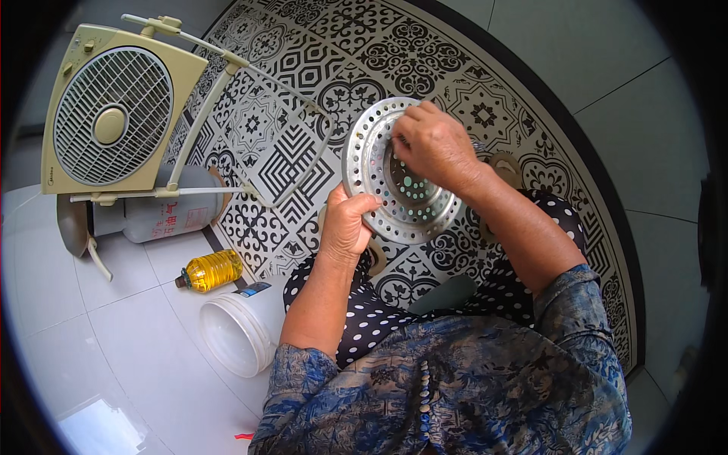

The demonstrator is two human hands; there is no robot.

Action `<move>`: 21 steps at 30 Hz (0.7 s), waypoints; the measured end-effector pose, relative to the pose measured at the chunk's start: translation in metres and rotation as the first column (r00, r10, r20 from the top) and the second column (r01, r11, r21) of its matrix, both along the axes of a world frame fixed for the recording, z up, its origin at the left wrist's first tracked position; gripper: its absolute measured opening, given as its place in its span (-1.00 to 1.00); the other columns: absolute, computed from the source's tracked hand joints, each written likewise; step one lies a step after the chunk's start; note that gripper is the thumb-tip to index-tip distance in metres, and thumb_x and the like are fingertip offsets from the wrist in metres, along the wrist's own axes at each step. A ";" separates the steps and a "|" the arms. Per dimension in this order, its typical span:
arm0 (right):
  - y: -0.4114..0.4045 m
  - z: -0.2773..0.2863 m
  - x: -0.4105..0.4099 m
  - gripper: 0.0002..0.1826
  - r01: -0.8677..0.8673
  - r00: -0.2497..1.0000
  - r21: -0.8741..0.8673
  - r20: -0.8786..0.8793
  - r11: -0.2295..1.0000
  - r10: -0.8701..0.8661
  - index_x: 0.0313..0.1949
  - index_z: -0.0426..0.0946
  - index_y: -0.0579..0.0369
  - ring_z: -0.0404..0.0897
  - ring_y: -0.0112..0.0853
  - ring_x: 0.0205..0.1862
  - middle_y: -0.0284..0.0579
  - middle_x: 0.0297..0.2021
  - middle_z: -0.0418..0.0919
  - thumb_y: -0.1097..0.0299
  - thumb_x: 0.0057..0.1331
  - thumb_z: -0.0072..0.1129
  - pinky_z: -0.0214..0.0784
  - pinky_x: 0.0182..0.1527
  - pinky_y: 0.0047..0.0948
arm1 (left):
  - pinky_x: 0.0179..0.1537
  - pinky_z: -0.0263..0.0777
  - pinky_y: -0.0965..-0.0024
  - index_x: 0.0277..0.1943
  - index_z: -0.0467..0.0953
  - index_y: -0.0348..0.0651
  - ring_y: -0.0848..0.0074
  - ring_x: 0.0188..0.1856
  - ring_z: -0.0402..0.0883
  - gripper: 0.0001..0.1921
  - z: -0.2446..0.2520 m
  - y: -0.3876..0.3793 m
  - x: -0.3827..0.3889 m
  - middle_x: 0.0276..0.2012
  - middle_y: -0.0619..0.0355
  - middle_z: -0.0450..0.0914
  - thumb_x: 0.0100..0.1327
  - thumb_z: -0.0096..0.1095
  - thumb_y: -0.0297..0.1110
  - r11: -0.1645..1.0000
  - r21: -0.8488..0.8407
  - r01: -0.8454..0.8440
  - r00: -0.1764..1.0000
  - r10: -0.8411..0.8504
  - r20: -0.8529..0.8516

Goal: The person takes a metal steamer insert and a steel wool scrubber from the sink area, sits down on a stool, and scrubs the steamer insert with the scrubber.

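Note:
A round perforated metal steamer plate (372, 131) is held tilted above the patterned mat. My left hand (350, 219) grips its lower left rim, with the thumb over the upper face. Over the plate's upper right part lies my right hand (432, 142), its fingers bent down at the inner rings. Whether those fingers pinch something small is hidden by the hand. Through the holes near the plate's middle, light shows.
A box fan (114, 114) on a white tubular frame (199, 122) stands at the upper left, beside a grey gas cylinder (176, 213). A bottle of yellow oil (213, 271) and a translucent plastic bucket (236, 335) lie at the lower left. Beneath is a patterned mat (412, 51).

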State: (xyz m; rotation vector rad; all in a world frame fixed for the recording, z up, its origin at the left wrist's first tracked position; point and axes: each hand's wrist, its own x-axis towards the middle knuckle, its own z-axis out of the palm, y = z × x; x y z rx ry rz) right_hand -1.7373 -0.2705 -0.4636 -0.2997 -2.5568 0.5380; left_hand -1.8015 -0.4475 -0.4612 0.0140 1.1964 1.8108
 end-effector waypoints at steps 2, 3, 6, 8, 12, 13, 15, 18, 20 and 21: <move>-0.002 0.003 -0.001 -0.91 -0.026 0.999 0.005 -0.029 1.000 0.026 -0.50 0.48 0.08 0.48 -0.31 -0.33 -0.23 -0.46 0.47 0.44 0.00 0.23 0.43 -0.26 -0.37 | 0.05 0.45 0.31 0.03 0.40 -0.41 0.34 -0.11 0.59 -0.49 0.001 0.000 -0.001 -0.11 -0.01 0.56 -0.11 -0.03 -0.70 1.000 -0.008 0.009 1.000 -0.009 0.006; -0.002 0.005 -0.002 -0.90 -0.052 0.997 0.013 -0.059 0.999 0.053 -0.50 0.48 0.08 0.47 -0.31 -0.34 -0.24 -0.47 0.47 0.43 0.00 0.23 0.43 -0.27 -0.38 | 0.05 0.45 0.31 0.03 0.40 -0.41 0.34 -0.11 0.59 -0.49 0.001 -0.001 -0.002 -0.11 -0.01 0.56 -0.11 -0.03 -0.70 1.000 -0.009 0.012 1.000 -0.012 0.004; 0.017 -0.006 0.005 -0.92 -0.014 0.995 0.090 0.100 0.996 0.005 -0.53 0.52 0.08 0.49 -0.32 -0.26 -0.23 -0.44 0.51 0.39 0.07 0.15 0.41 -0.18 -0.37 | 0.01 0.45 0.34 0.00 0.42 -0.42 0.39 -0.14 0.59 -0.54 0.005 -0.004 -0.001 -0.14 -0.01 0.58 -0.07 -0.05 -0.71 1.000 -0.008 -0.029 1.000 0.029 -0.009; 0.027 -0.015 0.012 -0.94 0.032 0.971 0.133 0.229 0.991 -0.062 -0.51 0.52 0.08 0.49 -0.32 -0.22 -0.23 -0.42 0.52 0.40 0.08 0.13 0.41 -0.16 -0.36 | 0.01 0.45 0.34 0.00 0.43 -0.42 0.39 -0.13 0.59 -0.53 0.004 -0.007 -0.005 -0.13 -0.01 0.58 -0.08 -0.05 -0.71 1.000 0.003 -0.023 1.000 0.023 -0.009; 0.010 -0.003 0.008 -0.93 0.033 0.997 0.021 0.076 0.999 -0.035 -0.54 0.50 0.09 0.50 -0.30 -0.28 -0.21 -0.46 0.51 0.40 0.05 0.17 0.42 -0.19 -0.36 | 0.01 0.45 0.34 -0.02 0.44 -0.41 0.40 -0.14 0.59 -0.55 -0.003 -0.006 -0.004 -0.14 0.00 0.58 -0.07 -0.04 -0.72 1.000 -0.016 -0.005 1.000 0.005 -0.004; 0.004 0.001 0.004 -0.92 -0.011 1.000 -0.013 0.011 1.000 0.011 -0.54 0.49 0.10 0.50 -0.29 -0.32 -0.19 -0.48 0.51 0.41 0.03 0.19 0.43 -0.21 -0.35 | 0.01 0.45 0.34 -0.03 0.44 -0.41 0.41 -0.15 0.59 -0.55 -0.005 -0.006 -0.003 -0.15 0.01 0.58 -0.07 -0.04 -0.72 0.999 -0.028 0.025 1.000 -0.025 -0.001; -0.005 0.007 0.000 -0.92 -0.008 1.000 -0.018 -0.024 1.000 0.008 -0.53 0.50 0.11 0.50 -0.29 -0.31 -0.20 -0.47 0.51 0.40 0.04 0.17 0.42 -0.20 -0.34 | 0.00 0.45 0.34 -0.03 0.44 -0.40 0.41 -0.16 0.58 -0.56 -0.002 -0.004 -0.002 -0.17 0.02 0.58 -0.07 -0.03 -0.72 0.999 -0.036 0.020 1.000 -0.020 -0.010; 0.007 0.004 0.002 -0.92 -0.044 0.998 0.047 0.035 0.998 0.043 -0.52 0.51 0.12 0.50 -0.29 -0.29 -0.19 -0.46 0.51 0.40 0.04 0.16 0.41 -0.19 -0.35 | 0.00 0.45 0.34 -0.02 0.44 -0.42 0.38 -0.14 0.59 -0.55 0.008 -0.005 -0.002 -0.14 0.00 0.58 -0.09 -0.02 -0.70 1.000 -0.005 -0.020 1.000 0.019 -0.016; 0.019 -0.008 0.008 -0.92 -0.038 0.996 0.062 0.086 0.997 0.032 -0.52 0.51 0.12 0.50 -0.29 -0.28 -0.19 -0.46 0.51 0.40 0.04 0.15 0.41 -0.18 -0.35 | 0.01 0.46 0.34 -0.02 0.44 -0.42 0.38 -0.14 0.59 -0.54 0.007 -0.008 -0.003 -0.14 -0.01 0.58 -0.09 -0.02 -0.70 1.000 -0.001 -0.020 1.000 0.020 -0.024; 0.020 -0.009 0.009 -0.92 -0.032 0.990 0.070 0.142 0.997 0.022 -0.51 0.52 0.12 0.50 -0.29 -0.27 -0.19 -0.45 0.51 0.40 0.04 0.14 0.40 -0.17 -0.34 | 0.01 0.46 0.33 -0.02 0.44 -0.42 0.37 -0.15 0.60 -0.54 0.007 -0.009 -0.003 -0.14 -0.01 0.58 -0.10 -0.02 -0.70 1.000 -0.002 -0.020 0.999 0.020 -0.025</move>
